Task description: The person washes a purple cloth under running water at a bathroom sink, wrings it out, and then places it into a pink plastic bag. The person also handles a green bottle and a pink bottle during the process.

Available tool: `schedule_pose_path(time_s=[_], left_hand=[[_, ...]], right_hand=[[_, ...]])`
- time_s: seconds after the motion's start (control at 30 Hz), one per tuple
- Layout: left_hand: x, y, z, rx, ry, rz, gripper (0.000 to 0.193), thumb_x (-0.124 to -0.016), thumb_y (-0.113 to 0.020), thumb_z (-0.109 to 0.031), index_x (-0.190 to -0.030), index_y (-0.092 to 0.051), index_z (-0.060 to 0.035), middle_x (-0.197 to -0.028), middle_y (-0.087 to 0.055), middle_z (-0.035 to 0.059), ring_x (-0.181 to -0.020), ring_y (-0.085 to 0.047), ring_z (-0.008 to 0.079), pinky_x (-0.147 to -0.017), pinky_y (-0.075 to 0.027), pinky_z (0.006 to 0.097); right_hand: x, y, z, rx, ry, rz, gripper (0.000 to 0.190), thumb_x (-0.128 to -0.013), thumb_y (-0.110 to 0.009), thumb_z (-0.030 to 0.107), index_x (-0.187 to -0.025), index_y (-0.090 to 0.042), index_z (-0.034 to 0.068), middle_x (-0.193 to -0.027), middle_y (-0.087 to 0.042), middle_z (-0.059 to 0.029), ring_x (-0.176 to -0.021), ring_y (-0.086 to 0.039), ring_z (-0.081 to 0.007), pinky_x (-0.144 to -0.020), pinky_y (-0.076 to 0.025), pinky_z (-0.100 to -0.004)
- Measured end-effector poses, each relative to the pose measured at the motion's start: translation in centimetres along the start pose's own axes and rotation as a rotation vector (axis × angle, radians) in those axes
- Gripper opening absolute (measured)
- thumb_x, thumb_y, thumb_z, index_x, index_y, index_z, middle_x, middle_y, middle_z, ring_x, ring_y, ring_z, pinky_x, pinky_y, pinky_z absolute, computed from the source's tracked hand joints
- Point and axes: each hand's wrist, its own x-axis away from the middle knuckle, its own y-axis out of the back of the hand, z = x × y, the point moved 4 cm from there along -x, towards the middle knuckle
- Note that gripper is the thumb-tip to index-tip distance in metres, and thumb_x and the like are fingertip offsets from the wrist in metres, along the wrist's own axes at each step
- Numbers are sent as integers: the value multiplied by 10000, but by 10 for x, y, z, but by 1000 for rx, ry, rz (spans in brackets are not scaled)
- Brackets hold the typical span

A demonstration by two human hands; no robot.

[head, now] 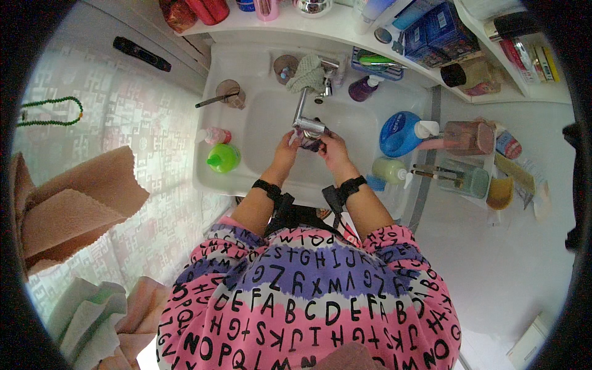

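Observation:
My left hand (286, 151) and my right hand (334, 150) meet over the white washbasin (270, 122). Between their fingers they hold a small dark purplish object (309, 144), gripped from both sides. The chrome swivel spout (307, 124) of the tap reaches over it and hides part of it, so its exact kind is unclear. Whether water is flowing cannot be made out. A pale grey-green knitted cloth (306, 74) is draped over the tap's base. Each wrist wears a black strap with a small device.
Left rim: a green bottle (224, 158), a pink pump bottle (217, 136), a cup with a toothbrush (230, 94). Right: a purple pump bottle (363, 89), a blue bottle (401, 134), a pale green pump bottle (389, 170). A crowded white shelf (286, 24) overhangs the back; brown towels (83, 208) hang left.

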Motion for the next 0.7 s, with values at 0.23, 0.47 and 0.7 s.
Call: schedule_pose_path(time_s=[0.23, 0.47, 0.7], left_hand=[[27, -11, 1, 840, 636, 66, 391, -948, -439, -340, -1180, -518, -35, -1192, -560, 137, -1024, -590, 275, -917, -484, 408], [21, -36, 12, 1084, 378, 254, 268, -984, -388, -153, -1186, -510, -26, -1158, -581, 124, -1075, -557, 271, -928, -473, 420], [19, -20, -7, 849, 204, 335, 288, -922, -451, -100, -1200, -494, -37, -1158, -575, 119, -1039, -573, 258, -896, -481, 375]], right_hand=[[33, -56, -14, 912, 555, 250, 426, -793, -690, 283, -1108, -576, 18, -991, -648, -177, -951, -613, -347, -851, -471, -416], [3, -35, 11, 676, 655, -254, 271, -813, -640, 118, -1057, -594, 11, -956, -668, -137, -796, -654, -297, -718, -520, -376], [7, -49, -10, 869, 806, -8, 294, -875, -517, 64, -1168, -550, 73, -1179, -582, -194, -1063, -569, -333, -926, -436, -409]])
